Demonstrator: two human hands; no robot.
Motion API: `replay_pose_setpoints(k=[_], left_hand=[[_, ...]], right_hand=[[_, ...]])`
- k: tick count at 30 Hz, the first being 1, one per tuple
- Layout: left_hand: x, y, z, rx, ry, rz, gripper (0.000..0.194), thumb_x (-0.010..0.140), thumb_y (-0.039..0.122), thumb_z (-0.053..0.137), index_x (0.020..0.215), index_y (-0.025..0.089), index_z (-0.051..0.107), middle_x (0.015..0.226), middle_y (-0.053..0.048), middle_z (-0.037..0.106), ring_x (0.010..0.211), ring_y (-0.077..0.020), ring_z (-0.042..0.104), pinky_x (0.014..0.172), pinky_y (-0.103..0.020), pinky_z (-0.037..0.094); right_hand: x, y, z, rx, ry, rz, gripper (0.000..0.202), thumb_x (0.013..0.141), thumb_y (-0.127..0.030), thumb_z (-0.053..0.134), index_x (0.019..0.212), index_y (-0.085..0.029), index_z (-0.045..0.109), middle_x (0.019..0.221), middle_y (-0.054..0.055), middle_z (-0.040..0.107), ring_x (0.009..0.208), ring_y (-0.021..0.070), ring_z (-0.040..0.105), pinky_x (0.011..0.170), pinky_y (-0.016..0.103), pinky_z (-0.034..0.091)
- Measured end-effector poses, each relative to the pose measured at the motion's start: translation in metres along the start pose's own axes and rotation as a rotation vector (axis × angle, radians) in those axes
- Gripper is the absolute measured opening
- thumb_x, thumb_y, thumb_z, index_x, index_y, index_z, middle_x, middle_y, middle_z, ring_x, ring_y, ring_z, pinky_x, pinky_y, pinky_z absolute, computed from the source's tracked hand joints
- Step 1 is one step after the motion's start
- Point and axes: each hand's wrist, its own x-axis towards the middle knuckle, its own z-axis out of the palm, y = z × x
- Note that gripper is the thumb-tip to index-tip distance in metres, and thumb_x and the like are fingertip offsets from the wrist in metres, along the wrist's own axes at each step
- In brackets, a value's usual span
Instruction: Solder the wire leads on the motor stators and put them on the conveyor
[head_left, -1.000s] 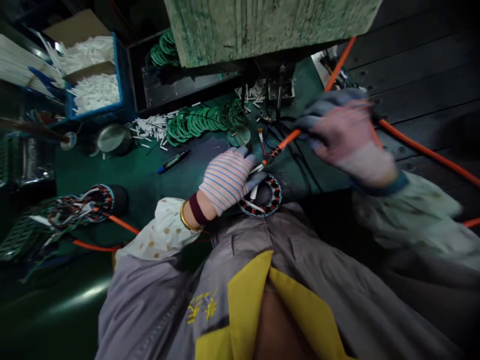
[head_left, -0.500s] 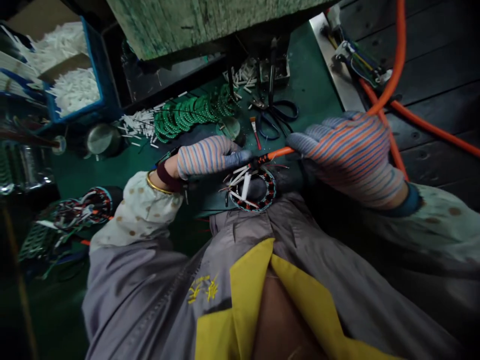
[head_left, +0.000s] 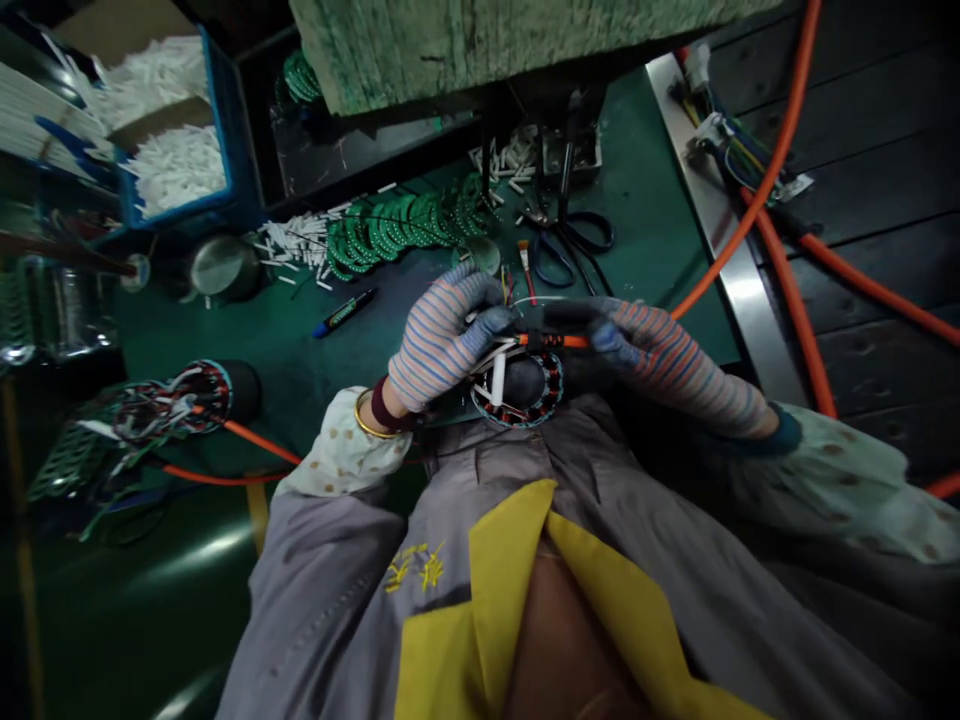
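Observation:
A round wound coil ring (head_left: 551, 385) with white sleeves and black and orange parts rests at the table's near edge, against my lap. My left hand (head_left: 454, 335), in a striped glove, is closed at the ring's upper left, pinching thin wires beside the white sleeves. An orange cable (head_left: 574, 341) with a black wrap at its end lies across the top of the ring. My right hand (head_left: 656, 345), also gloved, has its fingers closed round this cable to the right of the ring.
Green rings (head_left: 409, 228) lie in a row behind, beside loose white sleeves (head_left: 296, 242). Dark-handled pliers (head_left: 574, 240), a small brush (head_left: 526, 270) and a marker (head_left: 343, 312) lie around. A second coil (head_left: 206, 395) sits left; a blue bin (head_left: 238, 165) stands upper left.
My right hand has moved left along the cable, nearer the ring. My left hand has turned and its fingers are now bent at the wires. The marker has come into view.

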Motion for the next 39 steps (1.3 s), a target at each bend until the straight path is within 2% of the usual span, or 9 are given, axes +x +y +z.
replay_pose_setpoints(k=[6,11,14,17,20,23,26,32,39], left_hand=[[-0.024,0.013,0.002,0.302,0.163,0.050,0.045,0.131,0.060,0.053,0.121,0.027,0.082,0.119,-0.013,0.076,0.123,-0.0362,0.076,0.113,-0.054,0.065],[-0.010,-0.016,0.000,0.006,0.341,-0.146,0.063,0.133,0.075,0.034,0.123,0.026,0.072,0.113,-0.008,0.080,0.106,-0.0258,0.080,0.097,-0.042,0.066],[0.005,-0.027,-0.016,-0.026,0.477,-0.049,0.068,0.131,0.081,0.036,0.123,0.026,0.074,0.116,-0.009,0.081,0.111,-0.0258,0.081,0.103,-0.046,0.067],[0.012,-0.031,-0.032,0.159,0.271,0.144,0.047,0.130,0.065,0.058,0.126,0.026,0.083,0.123,-0.011,0.080,0.123,-0.0323,0.079,0.116,-0.054,0.066],[0.016,-0.033,-0.038,0.314,0.016,0.173,0.028,0.124,0.051,0.072,0.130,0.028,0.087,0.126,-0.010,0.080,0.127,-0.0363,0.079,0.118,-0.056,0.065],[0.018,-0.032,-0.037,0.306,0.252,0.176,0.038,0.130,0.052,0.063,0.123,0.024,0.088,0.122,-0.012,0.083,0.121,-0.0328,0.079,0.109,-0.051,0.066],[0.013,-0.025,-0.028,0.038,0.457,0.173,0.047,0.130,0.065,0.062,0.120,0.025,0.086,0.117,-0.009,0.085,0.112,-0.0280,0.082,0.102,-0.045,0.069],[0.002,-0.022,-0.003,-0.313,0.343,-0.080,0.047,0.124,0.076,0.067,0.135,0.032,0.078,0.124,-0.006,0.086,0.115,-0.0290,0.087,0.102,-0.043,0.072],[0.005,-0.017,-0.007,-0.403,0.318,-0.085,0.025,0.120,0.060,0.079,0.128,0.036,0.077,0.120,-0.001,0.088,0.104,-0.0251,0.088,0.096,-0.045,0.076]], right_hand=[[0.042,-0.058,0.033,0.626,-0.248,0.187,0.060,0.080,-0.083,0.105,0.092,-0.026,0.090,0.093,0.005,0.086,0.093,0.0281,0.081,0.088,0.041,0.069],[0.058,-0.053,0.072,0.736,0.031,0.203,0.065,0.072,-0.084,0.108,0.083,-0.027,0.080,0.084,0.000,0.077,0.082,0.0203,0.068,0.081,0.035,0.062],[0.058,-0.048,0.079,0.733,0.139,0.251,0.064,0.073,-0.083,0.106,0.079,-0.027,0.074,0.078,-0.002,0.070,0.076,0.0178,0.060,0.077,0.034,0.059],[0.056,-0.049,0.077,0.682,0.133,0.249,0.060,0.081,-0.076,0.104,0.076,-0.027,0.069,0.073,-0.003,0.062,0.072,0.0154,0.054,0.073,0.032,0.055],[0.056,-0.052,0.077,0.663,0.147,0.222,0.060,0.086,-0.076,0.101,0.077,-0.027,0.067,0.071,-0.004,0.055,0.069,0.0146,0.049,0.067,0.032,0.050],[0.057,-0.055,0.081,0.680,0.196,0.241,0.061,0.085,-0.083,0.101,0.084,-0.029,0.072,0.069,-0.004,0.050,0.069,0.0163,0.050,0.065,0.033,0.051],[0.057,-0.056,0.083,0.688,0.213,0.236,0.063,0.082,-0.086,0.102,0.092,-0.028,0.077,0.067,-0.004,0.048,0.072,0.0180,0.055,0.067,0.032,0.057],[0.057,-0.058,0.081,0.726,0.177,0.204,0.062,0.087,-0.083,0.102,0.093,-0.026,0.077,0.069,-0.004,0.052,0.075,0.0177,0.061,0.072,0.032,0.063],[0.055,-0.060,0.079,0.702,0.158,0.212,0.067,0.086,-0.085,0.102,0.081,-0.027,0.069,0.065,-0.005,0.047,0.070,0.0166,0.056,0.064,0.030,0.055]])
